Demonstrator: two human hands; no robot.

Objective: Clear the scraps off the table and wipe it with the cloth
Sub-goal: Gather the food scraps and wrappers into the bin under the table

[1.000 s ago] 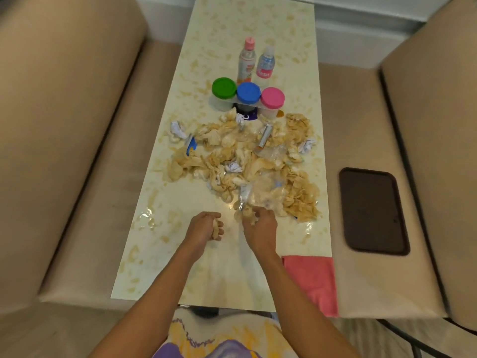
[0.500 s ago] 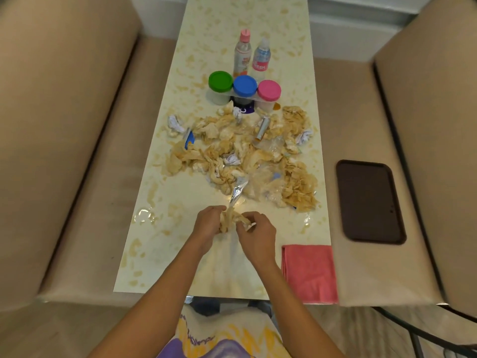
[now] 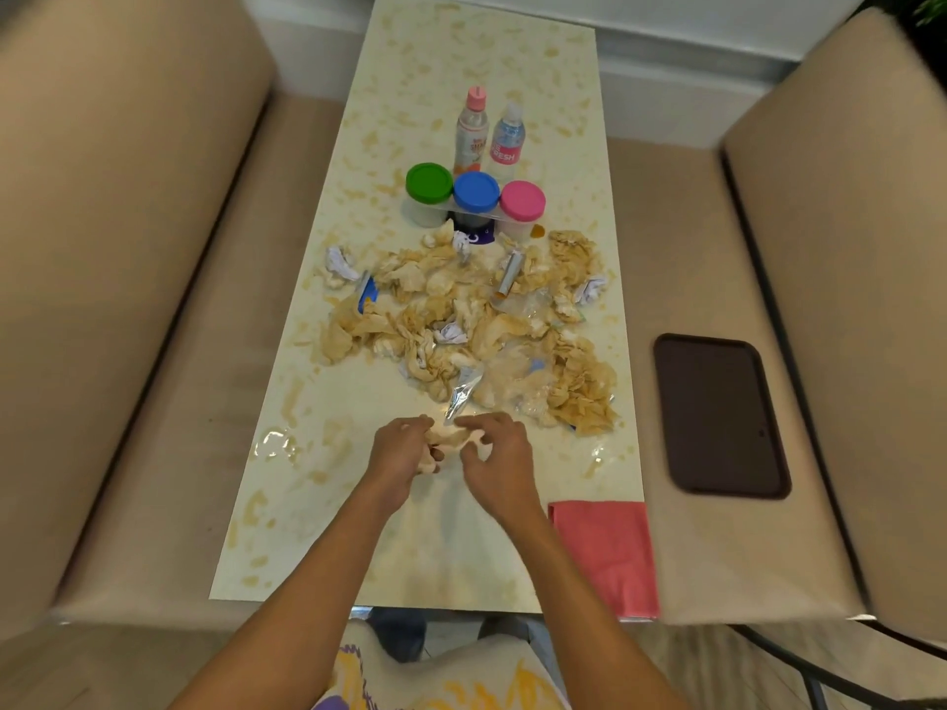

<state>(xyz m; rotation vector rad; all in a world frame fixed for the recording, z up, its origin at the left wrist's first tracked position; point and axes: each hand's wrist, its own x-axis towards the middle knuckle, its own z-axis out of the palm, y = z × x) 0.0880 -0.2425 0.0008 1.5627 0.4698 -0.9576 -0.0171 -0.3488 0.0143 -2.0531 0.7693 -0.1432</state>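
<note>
A heap of crumpled tan scraps point(image 3: 461, 320), bits of paper and clear plastic covers the middle of the long cream table point(image 3: 317, 504). Just in front of the heap my left hand point(image 3: 399, 450) and my right hand point(image 3: 494, 461) meet around a small wad of scraps point(image 3: 451, 438); both hold it with curled fingers. A strip of clear plastic point(image 3: 461, 394) rises from the wad toward the heap. A pink cloth point(image 3: 607, 553) lies folded at the table's near right corner, apart from both hands.
Three jars with green point(image 3: 429, 183), blue point(image 3: 476, 191) and pink point(image 3: 522, 200) lids stand behind the heap, two small bottles point(image 3: 489, 135) behind them. A dark brown tray point(image 3: 720, 415) lies on the beige bench at right. Beige benches flank the table.
My hands came together from slightly apart and now hold one wad of scraps between them, a little nearer to me than the heap's edge.
</note>
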